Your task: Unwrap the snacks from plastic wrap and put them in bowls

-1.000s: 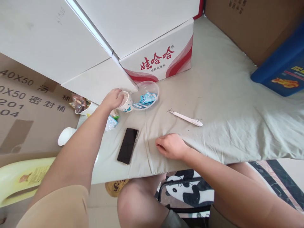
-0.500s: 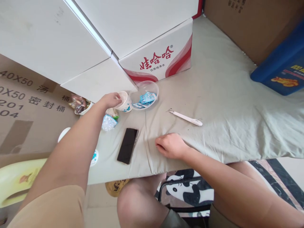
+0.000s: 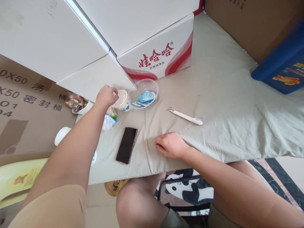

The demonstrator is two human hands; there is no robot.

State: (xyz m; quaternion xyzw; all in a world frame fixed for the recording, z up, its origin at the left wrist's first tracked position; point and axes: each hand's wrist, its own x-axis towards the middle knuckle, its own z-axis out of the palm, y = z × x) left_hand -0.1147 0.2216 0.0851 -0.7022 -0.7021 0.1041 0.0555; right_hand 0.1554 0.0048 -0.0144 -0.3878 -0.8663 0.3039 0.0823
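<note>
At the back of the cloth-covered surface, my left hand [image 3: 106,95] is over the left rim of a white paper cup [image 3: 123,101] with a blue-green print. Its fingers are curled together; whatever they may hold is hidden. Touching the cup is a clear plastic bowl [image 3: 137,90] with several blue-and-white packets [image 3: 146,96] inside. My right hand [image 3: 172,145] rests on the cloth in a loose fist, with nothing showing in it. Between the hands lies a black phone [image 3: 126,145]. Beyond the right hand is a slim white pen-shaped tool [image 3: 186,117].
White cartons [image 3: 156,60] stand behind the bowl. A blue jug [image 3: 280,66] is at the right, in front of a brown box [image 3: 258,25]. Small plastic packaging [image 3: 109,122] and another cup [image 3: 84,107] with wrappers lie near my left forearm. A yellow bottle [image 3: 21,179] is lower left.
My left hand has drawn back slightly left and up, from over the cup's opening to its rim. The right hand stays in place, and the view has shifted slightly.
</note>
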